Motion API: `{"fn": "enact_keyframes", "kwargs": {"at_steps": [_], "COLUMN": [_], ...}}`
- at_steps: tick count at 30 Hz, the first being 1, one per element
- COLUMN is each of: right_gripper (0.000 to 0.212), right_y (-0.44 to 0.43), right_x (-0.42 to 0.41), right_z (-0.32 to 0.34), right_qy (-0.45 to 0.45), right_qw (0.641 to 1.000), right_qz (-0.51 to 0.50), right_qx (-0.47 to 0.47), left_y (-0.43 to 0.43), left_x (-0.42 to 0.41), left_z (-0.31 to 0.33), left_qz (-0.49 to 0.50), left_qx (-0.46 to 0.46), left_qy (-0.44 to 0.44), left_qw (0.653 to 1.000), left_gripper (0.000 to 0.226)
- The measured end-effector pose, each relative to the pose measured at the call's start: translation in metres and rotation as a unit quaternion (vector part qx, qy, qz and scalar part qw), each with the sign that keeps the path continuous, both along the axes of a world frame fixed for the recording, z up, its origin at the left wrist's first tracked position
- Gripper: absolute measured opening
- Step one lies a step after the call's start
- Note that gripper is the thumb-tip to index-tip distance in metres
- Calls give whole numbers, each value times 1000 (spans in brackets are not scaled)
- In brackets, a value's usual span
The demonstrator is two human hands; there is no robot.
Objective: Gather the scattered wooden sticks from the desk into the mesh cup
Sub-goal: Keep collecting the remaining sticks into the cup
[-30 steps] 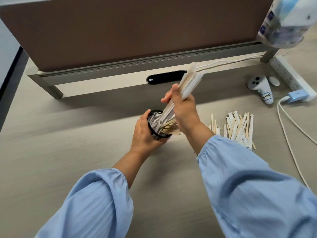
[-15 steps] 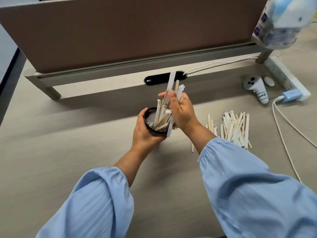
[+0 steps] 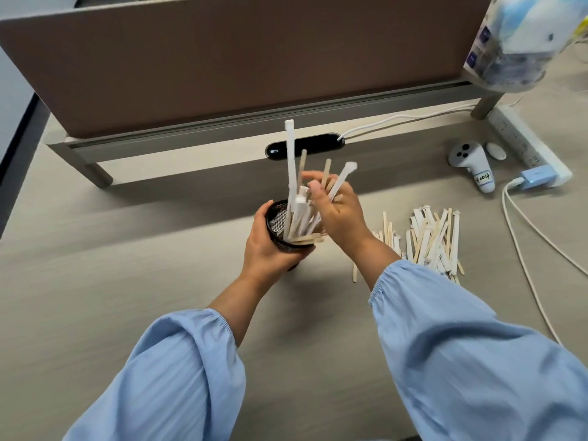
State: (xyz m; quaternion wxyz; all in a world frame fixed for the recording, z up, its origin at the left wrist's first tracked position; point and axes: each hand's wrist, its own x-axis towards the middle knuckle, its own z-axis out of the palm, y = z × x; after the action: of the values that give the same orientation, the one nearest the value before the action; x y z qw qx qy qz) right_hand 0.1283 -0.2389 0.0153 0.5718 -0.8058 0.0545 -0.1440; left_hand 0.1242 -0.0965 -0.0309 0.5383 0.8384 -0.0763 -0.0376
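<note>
Sticks (image 3: 297,214) stood bunched in the mesh cup (image 3: 280,232), which left-hand fingers (image 3: 259,218) wrapped; right hand (image 3: 339,211) touched their tops, fingers loosely spread. More sticks (image 3: 429,240) lay right on the bench (image 3: 127,265), bare leftward

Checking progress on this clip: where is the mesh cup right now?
In the head view the mesh cup sits mid-desk, gripped by the left hand, just left of the right hand and the loose stick pile.
</note>
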Motion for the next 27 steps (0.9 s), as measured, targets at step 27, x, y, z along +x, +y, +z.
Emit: {"fn": "enact_keyframes", "kwargs": {"at_steps": [27], "right_gripper": [20], "right_y": [-11], "right_x": [6], "right_z": [-1], "right_qy": [23], "right_qw": [994], "right_qz": [-53], "right_qx": [-97], "left_y": [15], "left_x": [5], "left_z": [-4], "left_qz": [-85], "left_qx": [164], "left_qy": [-117], "left_qw": [976], "left_gripper": [94]}}
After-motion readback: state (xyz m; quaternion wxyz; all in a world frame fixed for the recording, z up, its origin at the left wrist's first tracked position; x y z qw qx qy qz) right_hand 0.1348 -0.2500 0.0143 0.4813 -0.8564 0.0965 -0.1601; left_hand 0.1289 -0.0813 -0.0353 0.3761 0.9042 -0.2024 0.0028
